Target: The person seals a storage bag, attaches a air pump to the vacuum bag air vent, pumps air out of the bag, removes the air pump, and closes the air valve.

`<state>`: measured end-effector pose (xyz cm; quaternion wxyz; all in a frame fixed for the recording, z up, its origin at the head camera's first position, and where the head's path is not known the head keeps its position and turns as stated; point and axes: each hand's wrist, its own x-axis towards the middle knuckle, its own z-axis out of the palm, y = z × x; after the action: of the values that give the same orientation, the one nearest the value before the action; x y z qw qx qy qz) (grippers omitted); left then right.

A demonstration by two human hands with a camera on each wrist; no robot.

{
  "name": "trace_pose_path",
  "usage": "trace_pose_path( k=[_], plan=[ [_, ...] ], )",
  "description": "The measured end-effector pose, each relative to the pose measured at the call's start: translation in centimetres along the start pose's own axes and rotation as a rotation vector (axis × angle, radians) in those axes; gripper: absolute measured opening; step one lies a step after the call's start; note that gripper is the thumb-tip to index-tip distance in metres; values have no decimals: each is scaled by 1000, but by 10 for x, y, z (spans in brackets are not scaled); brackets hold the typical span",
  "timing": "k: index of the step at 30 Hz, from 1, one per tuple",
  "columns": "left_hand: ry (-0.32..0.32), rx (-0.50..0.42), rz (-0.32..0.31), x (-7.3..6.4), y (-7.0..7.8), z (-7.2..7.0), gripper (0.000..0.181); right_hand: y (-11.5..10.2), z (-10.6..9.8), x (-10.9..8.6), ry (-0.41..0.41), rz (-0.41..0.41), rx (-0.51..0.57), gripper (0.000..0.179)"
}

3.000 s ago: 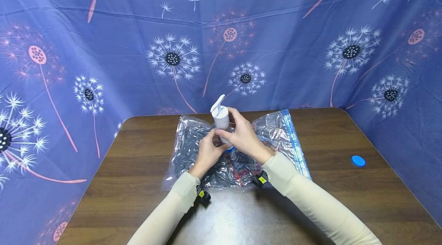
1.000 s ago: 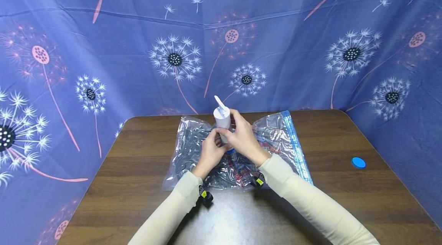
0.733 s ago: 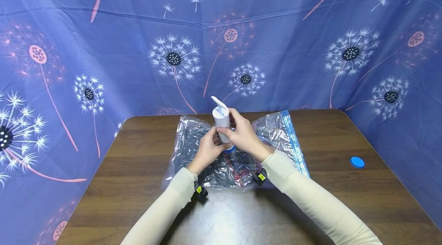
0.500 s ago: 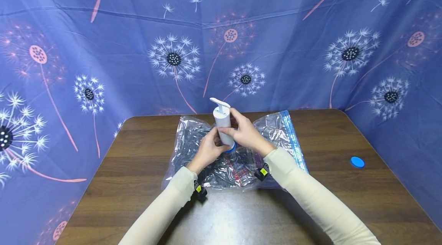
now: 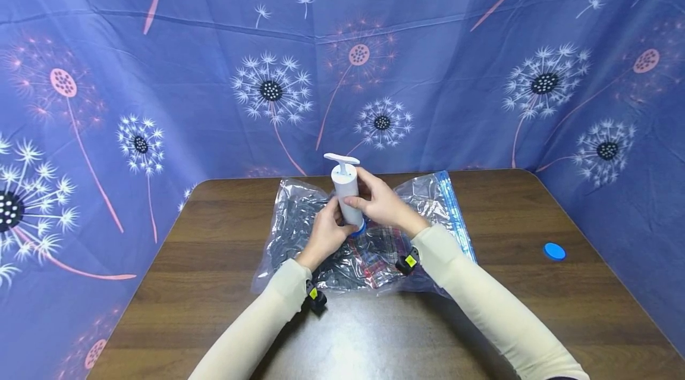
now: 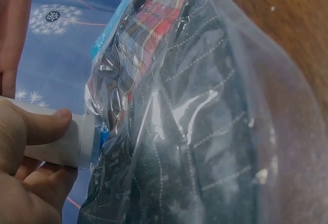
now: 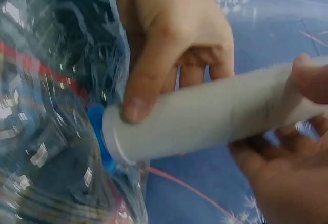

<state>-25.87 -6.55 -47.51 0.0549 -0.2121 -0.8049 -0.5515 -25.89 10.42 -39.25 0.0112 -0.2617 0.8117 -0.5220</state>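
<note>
A white hand pump (image 5: 348,194) with a T-shaped handle (image 5: 341,159) stands nearly upright on the blue valve (image 5: 359,229) of a clear vacuum storage bag (image 5: 289,261). My left hand (image 5: 326,234) grips the pump's lower end, thumb just above the valve. Higher on the barrel my right hand (image 5: 382,201) holds it, thumb on the near side and fingers behind. Dark fabric with dotted stripes (image 6: 205,131) and a plaid garment (image 6: 154,29) lie inside the bag. In the right wrist view the pump's wide base (image 7: 115,134) meets the blue valve ring.
A round blue cap (image 5: 554,251) lies on the wooden table (image 5: 508,213) to the right. The bag's blue zip edge (image 5: 457,216) runs along its right side. Behind the table hangs a blue dandelion-print cloth (image 5: 449,71).
The pump's handle has turned from pointing away to lying crosswise, and the barrel has turned with slight tilting. My right hand has shifted slightly on the barrel; the left stays at the base.
</note>
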Motion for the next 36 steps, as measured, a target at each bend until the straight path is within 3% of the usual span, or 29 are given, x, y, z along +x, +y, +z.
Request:
trace_pose_path(
  k=[3,11,16,21,26,36],
  plan=[
    [18,23,6,0,1,0,66,-2,6,-5,40,7,-49,62],
    [73,154,-33,-1,2,1,64,-13,24,-14,230,5,-158,89],
    [92,171,-29,-2,4,3,60,-15,29,-11,291,-8,-168,85],
    [90,170,-37,-3,5,7,65,-11,30,-8,319,-9,-178,67],
    [89,155,-50,-5,5,7,67,-6,27,-5,281,-19,-151,58],
    [24,66,-10,-2,-3,-6,66,-1,4,3,72,-15,-82,60]
  ],
)
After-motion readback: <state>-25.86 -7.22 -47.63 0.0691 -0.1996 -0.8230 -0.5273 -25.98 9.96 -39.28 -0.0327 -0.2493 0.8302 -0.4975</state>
